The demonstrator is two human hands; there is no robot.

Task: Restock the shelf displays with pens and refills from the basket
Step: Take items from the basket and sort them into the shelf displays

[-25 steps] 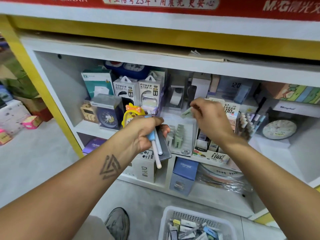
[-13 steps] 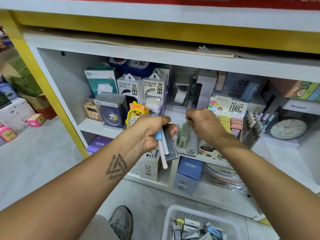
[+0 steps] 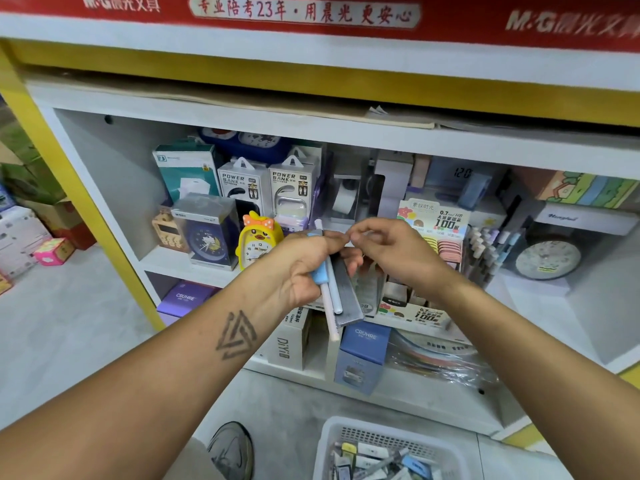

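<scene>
My left hand [image 3: 304,268] is closed around a small bundle: two white pens [image 3: 330,299], one with a blue grip, and a flat grey refill case [image 3: 346,296]. My right hand [image 3: 391,252] is right beside it, thumb and forefinger pinched at the top of the bundle; what they pinch is too small to tell. Both hands hover in front of the middle shelf, just ahead of a lead-refill display box [image 3: 415,315] and a rack of pens [image 3: 485,251]. A white basket [image 3: 329,441] with several pens and refills stands on the floor below.
The shelf [image 3: 166,263] is crowded with power-bank boxes [image 3: 268,188], a blue clock box [image 3: 207,233] and a yellow duck clock [image 3: 258,242]. Another clock [image 3: 547,259] is at right. Boxes fill the lower shelf. My shoe [image 3: 232,448] is left of the basket. Cartons are stacked at far left.
My right hand has come back from the refill display on the shelf and now meets the top of the bundle in my left hand. The left hand has barely moved.
</scene>
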